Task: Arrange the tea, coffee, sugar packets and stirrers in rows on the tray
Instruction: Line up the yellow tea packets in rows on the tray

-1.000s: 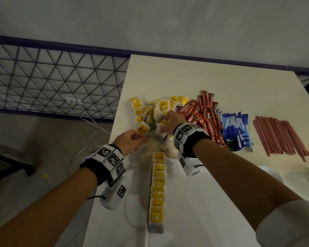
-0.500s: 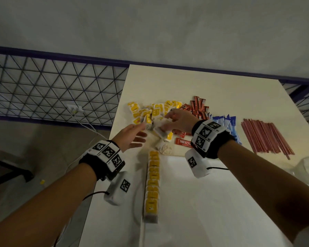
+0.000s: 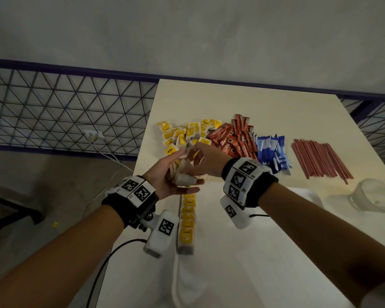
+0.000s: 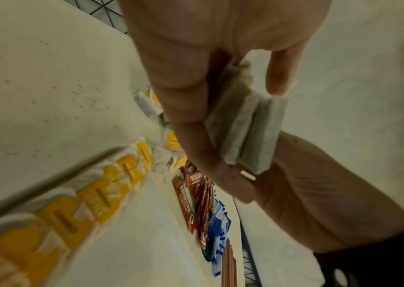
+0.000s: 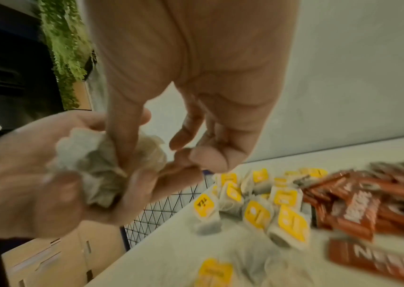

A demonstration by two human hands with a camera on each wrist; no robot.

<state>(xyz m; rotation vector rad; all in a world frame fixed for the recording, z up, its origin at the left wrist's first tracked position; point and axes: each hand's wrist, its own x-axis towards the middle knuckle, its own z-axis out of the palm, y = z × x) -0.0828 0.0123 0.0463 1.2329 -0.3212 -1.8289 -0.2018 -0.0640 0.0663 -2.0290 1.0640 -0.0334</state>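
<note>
My left hand (image 3: pixel 176 176) is palm up above the table and holds a small stack of tea bags (image 3: pixel 183 177); in the left wrist view the stack of tea bags (image 4: pixel 245 132) sits between thumb and fingers. My right hand (image 3: pixel 196 162) meets it from the right, its thumb (image 5: pixel 122 136) pressed into the held tea bags (image 5: pixel 90 161). A row of yellow-tagged tea bags (image 3: pixel 188 218) lies along the left side of the white tray (image 3: pixel 178 276). Behind it are the loose tea bag pile (image 3: pixel 182 132), red coffee sticks (image 3: pixel 231 138), blue sugar packets (image 3: pixel 271 152) and brown stirrers (image 3: pixel 320 158).
A clear glass bowl (image 3: pixel 376 196) stands at the right edge of the table (image 3: pixel 276 107). A wire mesh fence (image 3: pixel 65 112) and a wall socket with cables (image 3: pixel 93 136) are on the left, beyond the table's edge.
Both hands have left the pile and come together above the tray's far end. The left hand has turned palm up and now holds tea bags brought by the right hand.
</note>
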